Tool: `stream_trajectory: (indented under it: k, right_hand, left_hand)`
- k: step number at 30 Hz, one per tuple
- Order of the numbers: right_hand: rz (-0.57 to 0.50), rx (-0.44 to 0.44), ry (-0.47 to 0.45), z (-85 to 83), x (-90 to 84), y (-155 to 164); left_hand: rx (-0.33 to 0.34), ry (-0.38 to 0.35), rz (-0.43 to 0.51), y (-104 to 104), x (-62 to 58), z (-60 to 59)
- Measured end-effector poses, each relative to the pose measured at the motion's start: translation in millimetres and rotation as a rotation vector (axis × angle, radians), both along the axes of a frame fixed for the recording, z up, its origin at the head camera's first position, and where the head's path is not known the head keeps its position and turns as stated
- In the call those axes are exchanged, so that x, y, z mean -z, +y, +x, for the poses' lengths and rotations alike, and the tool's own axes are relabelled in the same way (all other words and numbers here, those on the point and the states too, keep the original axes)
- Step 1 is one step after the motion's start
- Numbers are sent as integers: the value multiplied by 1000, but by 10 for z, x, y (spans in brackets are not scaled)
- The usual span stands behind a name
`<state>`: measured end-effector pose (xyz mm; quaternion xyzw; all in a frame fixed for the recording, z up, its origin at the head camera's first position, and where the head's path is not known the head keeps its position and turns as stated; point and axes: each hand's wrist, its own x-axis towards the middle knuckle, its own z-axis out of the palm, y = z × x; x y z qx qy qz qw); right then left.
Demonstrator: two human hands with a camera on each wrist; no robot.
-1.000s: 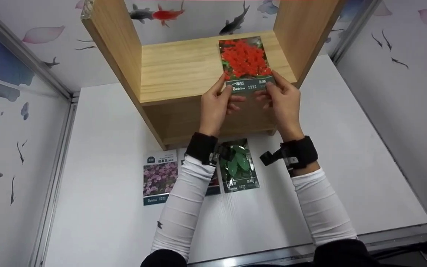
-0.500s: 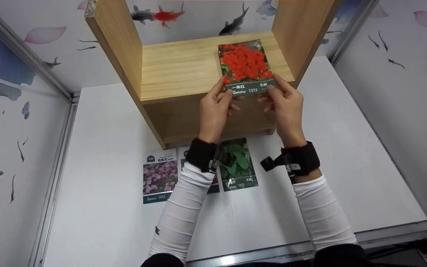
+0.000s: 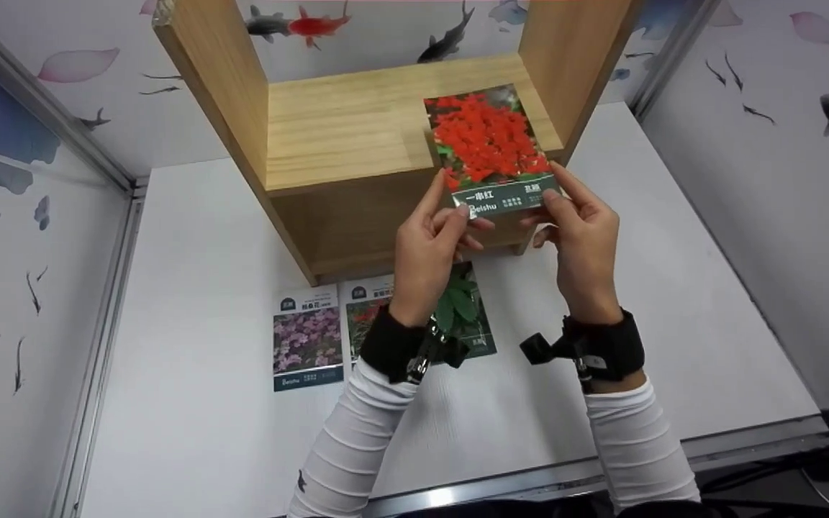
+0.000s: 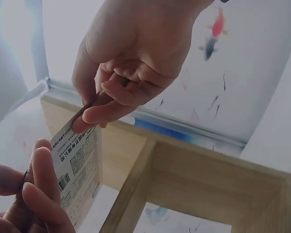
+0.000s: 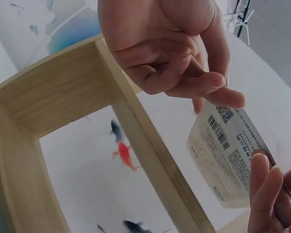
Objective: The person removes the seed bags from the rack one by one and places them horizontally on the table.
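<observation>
Two hands were on one seed packet [image 3: 490, 150], the red-flower one, held up in front of the wooden shelf [image 3: 357, 137], over its right end. The left hand [image 3: 429, 252] pinched the bottom left corner between thumb and curled fingers, and the right hand [image 3: 583, 237] pinched the bottom right corner the same way. Three more packets [image 3: 308, 338] lay flat on the white table [image 3: 198, 288] just in front of the shelf.

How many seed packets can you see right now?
4. The red-flower packet is pinched by both hands over the wooden shelf; purple-flower packet, middle packet and green-leaf packet, partly hidden, lie on the table.
</observation>
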<state>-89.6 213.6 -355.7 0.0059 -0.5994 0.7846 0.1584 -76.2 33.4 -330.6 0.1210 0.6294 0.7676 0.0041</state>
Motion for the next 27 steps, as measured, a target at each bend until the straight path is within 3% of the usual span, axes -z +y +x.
stream_trajectory:
  k: [6,14,16,21,23,27]
  right_hand:
    - [-14,5,12,212,68,64]
    - [-2,21,-20,443,314,167]
    - [1,33,-32,506,351,191]
    - [36,58,-47,659,409,243]
    - [43,68,-53,715,429,262]
    - [50,88,-67,816,493,304]
  left_hand:
    - [28,18,33,55,81,192]
    - [52,42,-23,142,291,410]
    - [57,38,-19,174,390,438]
    - [81,32,-19,209,455,563]
    - [98,23,-24,210,419,629]
    - [115,0,-43,250,492,691]
